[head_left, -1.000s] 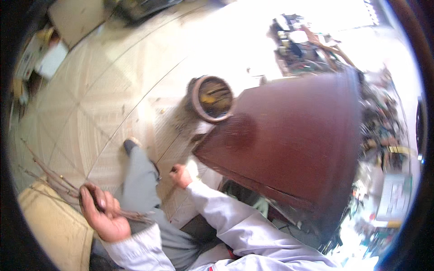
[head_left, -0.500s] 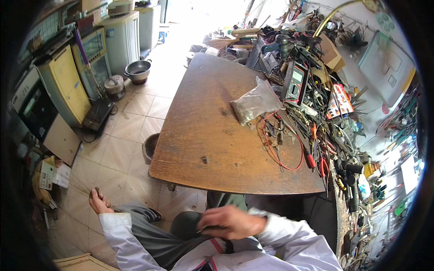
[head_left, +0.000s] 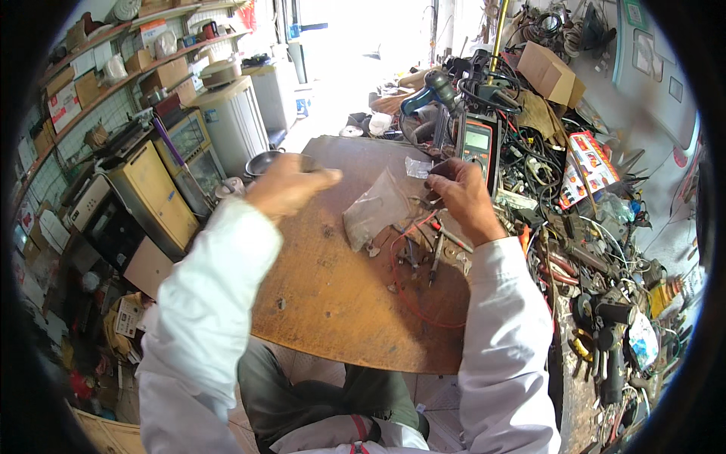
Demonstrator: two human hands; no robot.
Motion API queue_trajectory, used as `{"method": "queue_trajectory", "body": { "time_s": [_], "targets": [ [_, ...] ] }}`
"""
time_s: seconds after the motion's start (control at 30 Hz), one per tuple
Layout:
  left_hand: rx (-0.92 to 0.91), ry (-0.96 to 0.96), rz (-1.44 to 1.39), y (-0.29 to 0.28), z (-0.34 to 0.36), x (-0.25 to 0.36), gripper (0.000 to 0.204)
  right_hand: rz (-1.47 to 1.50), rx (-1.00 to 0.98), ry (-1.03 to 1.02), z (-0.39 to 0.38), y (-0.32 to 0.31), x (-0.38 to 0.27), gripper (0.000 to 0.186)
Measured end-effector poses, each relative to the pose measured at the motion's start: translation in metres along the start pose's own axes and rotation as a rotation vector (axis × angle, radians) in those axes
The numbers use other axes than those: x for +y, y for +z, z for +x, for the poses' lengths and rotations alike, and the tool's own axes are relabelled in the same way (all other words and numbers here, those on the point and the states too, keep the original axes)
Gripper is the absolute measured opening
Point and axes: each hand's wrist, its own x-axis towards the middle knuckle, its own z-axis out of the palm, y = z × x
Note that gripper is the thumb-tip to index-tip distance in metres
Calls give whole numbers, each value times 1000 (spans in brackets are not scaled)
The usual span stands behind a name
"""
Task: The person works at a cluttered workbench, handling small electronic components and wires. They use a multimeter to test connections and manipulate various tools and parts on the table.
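My left hand [head_left: 291,187] is raised above the table's left part, fingers curled and thumb pointing right; a dark blur by the fingers leaves its hold unclear. My right hand [head_left: 466,198] reaches over the table's far right side, fingers bent together beside a small clear plastic packet [head_left: 417,167]; what it grips, if anything, is hidden. Between the hands lies a clear zip bag [head_left: 376,210] with small pieces at its bottom. Red and black test probes [head_left: 451,236] lie near my right wrist, and their red lead loops over the tabletop. Behind my right hand stands a multimeter [head_left: 478,142].
The brown wooden table [head_left: 325,303] has small loose parts near the probes. Tools and cables [head_left: 560,250] are heaped along the right. A cardboard box [head_left: 546,73] sits at the back right. Cabinets [head_left: 155,193] and laden shelves line the left, with a metal pot [head_left: 262,163] beyond the table.
Both hands have risen from near my lap and left side to over the table. The view has shifted closer to the table. The bag and leads now lie differently on it.
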Motion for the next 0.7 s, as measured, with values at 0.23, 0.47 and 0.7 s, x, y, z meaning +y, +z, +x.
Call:
{"method": "queue_trajectory", "body": {
  "time_s": [0.23,0.47,0.7],
  "targets": [
    [-200,102,85,71,62,-14,48,477,-79,264,8,36,53,13],
    [-158,82,167,92,92,-34,48,529,-133,259,8,40,53,11],
    [-147,10,118,92,79,-17,36,523,-167,229,8,45,54,10]
  ]
}}
